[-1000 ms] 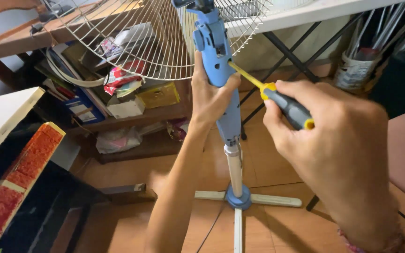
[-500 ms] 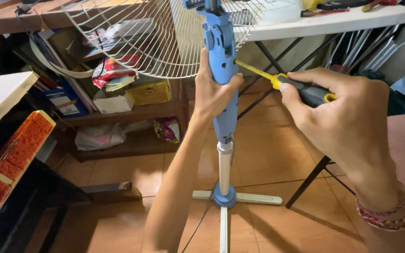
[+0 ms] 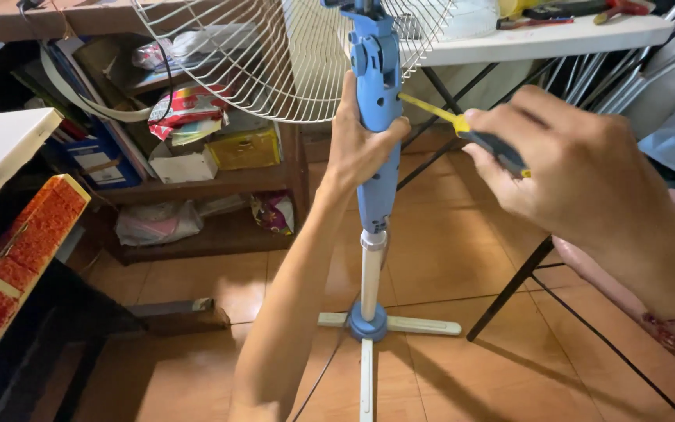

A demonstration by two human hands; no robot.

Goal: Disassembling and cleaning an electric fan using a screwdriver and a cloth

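A blue pedestal fan column (image 3: 376,187) stands upright on a cross-shaped white and blue base (image 3: 369,324) on the tiled floor. My left hand (image 3: 357,144) grips the blue column just below its neck. My right hand (image 3: 568,168) holds a screwdriver (image 3: 462,129) with a yellow shaft and dark handle, its tip against the right side of the column. A white wire fan guard (image 3: 275,55) hangs from the top of the column, to the left of it.
A wooden shelf (image 3: 197,187) with boxes and bags stands behind the fan at left. A white folding table (image 3: 541,39) with tools on it is at back right, its black legs (image 3: 509,289) crossing near my right arm. A red patterned box (image 3: 17,258) sits at the left edge.
The view has tilted up and shifted slightly. My right hand with the screwdriver has moved a little up along the column. My left hand keeps its grip on the column.
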